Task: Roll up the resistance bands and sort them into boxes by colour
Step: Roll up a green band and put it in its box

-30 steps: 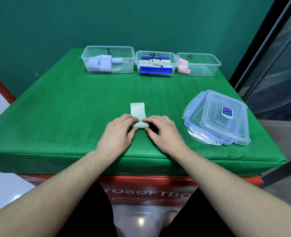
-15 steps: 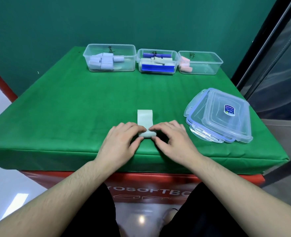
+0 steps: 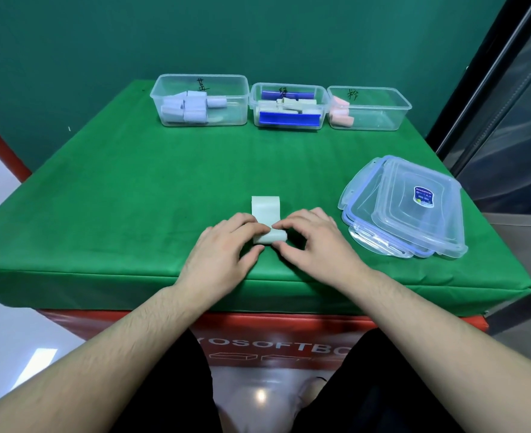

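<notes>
- Covering the whole work surface is the green table (image 3: 133, 198), and everything else is lying on its cloth.
- Lying at the right side of the table is a stack of clear lids (image 3: 414, 210) with blue seals; a small blue sticker is showing on the top one.
- Standing in a row at the far edge are three clear boxes, each with a handwritten mark: the left box (image 3: 199, 100) is holding pale lilac rolls, the middle box (image 3: 289, 106) is holding pale green rolls and two blue pieces, and the right box (image 3: 368, 108) is holding pink rolls at its left end.
- Resting near the front edge, the left hand (image 3: 223, 250) is pinching the left end of the roll, with curled fingers on top and the thumb below.
- Mirroring it, the right hand (image 3: 317, 242) is pinching the right end in the same way.
- Lying between both hands is the pale green band (image 3: 265, 210); its near part is rolled up under the fingertips, and its flat tail is stretching away from the person on the cloth.
</notes>
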Demonstrator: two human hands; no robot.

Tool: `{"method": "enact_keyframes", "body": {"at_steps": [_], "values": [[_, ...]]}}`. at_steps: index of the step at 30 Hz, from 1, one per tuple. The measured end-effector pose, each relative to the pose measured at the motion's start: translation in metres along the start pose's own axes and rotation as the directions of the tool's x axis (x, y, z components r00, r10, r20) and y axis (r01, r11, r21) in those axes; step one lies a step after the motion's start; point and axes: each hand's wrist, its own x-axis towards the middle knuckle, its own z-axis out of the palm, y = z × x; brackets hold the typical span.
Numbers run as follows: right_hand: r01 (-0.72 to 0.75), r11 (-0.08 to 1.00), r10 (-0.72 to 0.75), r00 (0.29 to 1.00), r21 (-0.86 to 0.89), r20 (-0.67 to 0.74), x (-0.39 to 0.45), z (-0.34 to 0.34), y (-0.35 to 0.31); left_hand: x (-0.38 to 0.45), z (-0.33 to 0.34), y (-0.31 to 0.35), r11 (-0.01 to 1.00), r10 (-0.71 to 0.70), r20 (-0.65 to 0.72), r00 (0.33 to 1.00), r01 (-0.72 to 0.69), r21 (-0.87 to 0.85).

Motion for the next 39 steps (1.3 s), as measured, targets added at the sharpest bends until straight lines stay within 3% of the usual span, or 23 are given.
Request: {"method": "enact_keyframes", "body": {"at_steps": [14,33,39], "values": [[0.007,1.000,-0.007,1.000,0.011,0.026,0.008,0.000,0.004,0.008,-0.005,0.003,0.998,-0.045,-0.001,0.999,0.045,-0.048],[-0.014,1.000,0.013,0.999,0.018,0.046,0.021,-0.001,0.007,0.019,-0.001,-0.003,0.994,-0.034,0.018,0.999,0.032,0.107],[0.011,1.000,-0.012,0.998,0.016,0.056,0.023,-0.002,0.007,0.024,0.001,-0.006,0.990,-0.096,-0.022,0.995,0.098,0.098]]}}
